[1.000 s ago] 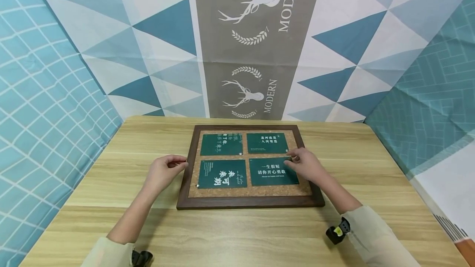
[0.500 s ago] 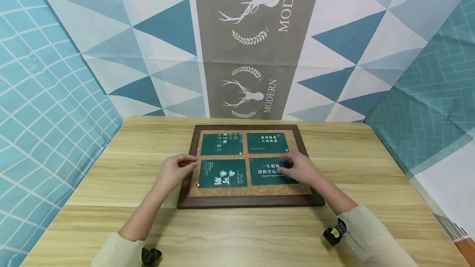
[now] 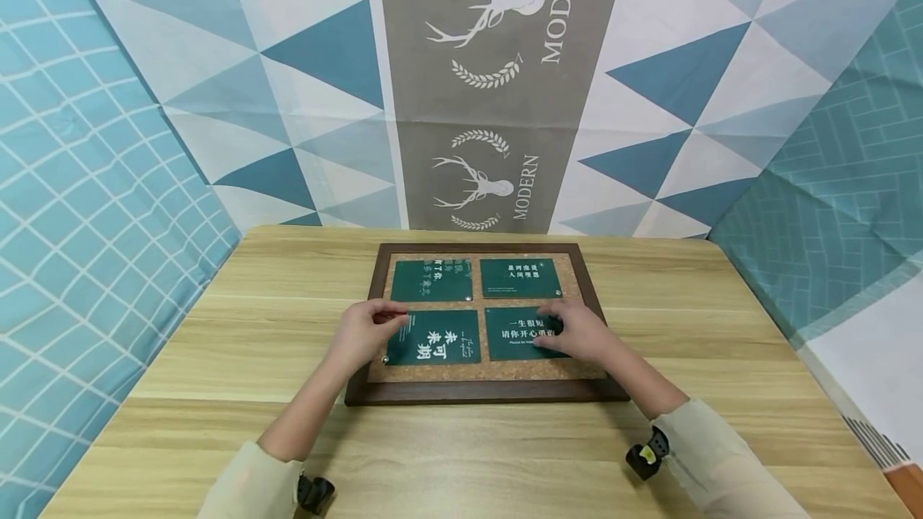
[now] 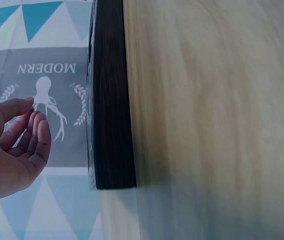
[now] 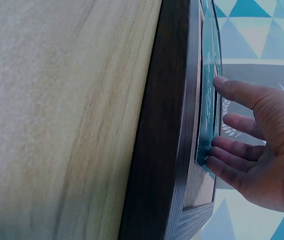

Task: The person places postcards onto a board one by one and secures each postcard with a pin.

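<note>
A cork board in a dark wooden frame (image 3: 483,392) lies on the table with several green cards on it. My right hand (image 3: 580,331) is over the lower right card (image 3: 512,347). In the right wrist view its fingers are spread and loosely bent, some fingertips touching or nearly touching the card's edge. My left hand (image 3: 368,335) is above the lower left card (image 3: 440,351). In the left wrist view the left hand's thumb tip (image 4: 27,102) meets the index fingertip. Anything between them is too small to make out. A pin (image 3: 385,360) sits at that card's lower left corner.
The upper left card (image 3: 418,283) and upper right card (image 3: 505,283) lie in the far half of the board, each with a pin near its lower right corner. Behind the wooden table (image 3: 461,455) hangs a patterned cloth (image 3: 310,46).
My left hand has moved right, from the frame's left edge to above the lower left card. My right hand has shifted slightly left and down over the lower right card. The board stays put.
</note>
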`<state>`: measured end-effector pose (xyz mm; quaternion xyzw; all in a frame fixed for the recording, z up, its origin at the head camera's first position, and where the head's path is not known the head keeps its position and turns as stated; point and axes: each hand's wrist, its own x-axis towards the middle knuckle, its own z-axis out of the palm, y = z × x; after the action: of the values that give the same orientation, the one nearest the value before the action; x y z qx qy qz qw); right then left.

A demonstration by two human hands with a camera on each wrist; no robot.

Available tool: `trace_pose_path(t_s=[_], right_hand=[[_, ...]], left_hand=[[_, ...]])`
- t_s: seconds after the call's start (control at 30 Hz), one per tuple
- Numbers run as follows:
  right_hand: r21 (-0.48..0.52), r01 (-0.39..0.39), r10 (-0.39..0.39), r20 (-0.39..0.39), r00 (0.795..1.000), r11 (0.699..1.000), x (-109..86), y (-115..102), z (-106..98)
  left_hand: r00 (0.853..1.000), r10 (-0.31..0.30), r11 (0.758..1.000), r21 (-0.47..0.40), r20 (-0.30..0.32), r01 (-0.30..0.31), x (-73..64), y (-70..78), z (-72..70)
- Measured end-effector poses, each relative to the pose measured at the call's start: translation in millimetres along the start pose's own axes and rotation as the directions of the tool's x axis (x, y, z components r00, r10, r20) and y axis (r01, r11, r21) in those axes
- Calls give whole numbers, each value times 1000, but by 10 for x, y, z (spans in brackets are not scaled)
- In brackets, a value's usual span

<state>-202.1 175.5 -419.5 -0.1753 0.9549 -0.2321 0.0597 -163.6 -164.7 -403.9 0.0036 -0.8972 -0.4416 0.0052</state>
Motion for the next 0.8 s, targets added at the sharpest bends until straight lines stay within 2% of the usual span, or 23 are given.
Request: trace_pose_path(t_s=[0.3,0.8], right_hand=[[-58,0,0,7,1000,998,1,-21,27],[-124,8,-6,18,1000,992,3,-57,14]], left_hand=[[1000,3,1000,14,19,-3,40,128,157],[996,46,998,-37,71,-43,103,266,364]])
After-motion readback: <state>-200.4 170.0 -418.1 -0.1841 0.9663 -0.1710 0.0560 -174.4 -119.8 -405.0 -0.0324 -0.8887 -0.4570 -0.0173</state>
